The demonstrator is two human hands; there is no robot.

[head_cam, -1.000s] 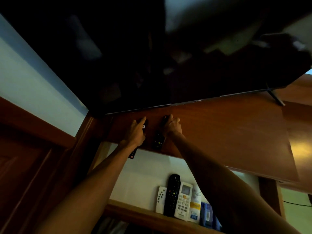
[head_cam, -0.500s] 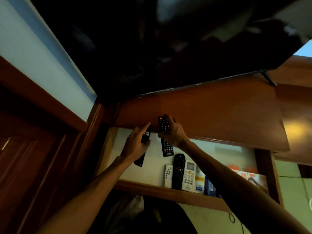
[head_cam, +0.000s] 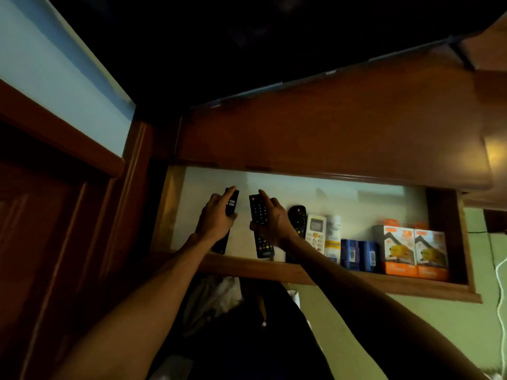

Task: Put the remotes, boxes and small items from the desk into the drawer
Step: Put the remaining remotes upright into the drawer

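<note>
The drawer (head_cam: 301,272) stands pulled out under the wooden desk top (head_cam: 329,127). My left hand (head_cam: 216,218) grips a slim black remote (head_cam: 231,204) over the drawer's left part. My right hand (head_cam: 274,218) holds a longer black remote (head_cam: 259,226) with many buttons beside it. Whether either remote touches the drawer floor I cannot tell. In the drawer lie a black remote (head_cam: 296,215), a white air-conditioner remote (head_cam: 315,231), a white tube (head_cam: 333,237), two blue boxes (head_cam: 359,255) and two orange-white boxes (head_cam: 411,250).
A large dark TV screen (head_cam: 247,50) hangs over the desk's back. Wooden cabinet doors (head_cam: 55,229) stand on the left. A white cable (head_cam: 500,283) hangs at the right edge. Dark clothing and a pale bag (head_cam: 214,300) lie below the drawer front.
Both hands lifted the two black remotes off the desk top and carried them down and toward me, over the open drawer. The view tilted down, showing more of the drawer.
</note>
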